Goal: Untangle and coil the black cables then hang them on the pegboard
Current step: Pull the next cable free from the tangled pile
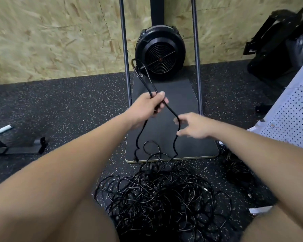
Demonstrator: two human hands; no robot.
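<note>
— Left hand (148,106)?
— Fingers curled round a doubled loop of black cable (171,114), raised above the dark board (196,137).
— Right hand (193,126)?
— Fingers spread wide, just beside the hanging strand, gripping nothing.
— Other cables?
— Tangled pile (157,193) on the floor; pegboard (290,117) leaning at right.

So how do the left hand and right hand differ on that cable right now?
The left hand is raised and grips a doubled loop of the black cable; the right hand sits lower, fingers spread, only touching the strand. Both hover above the tangled pile.
</note>
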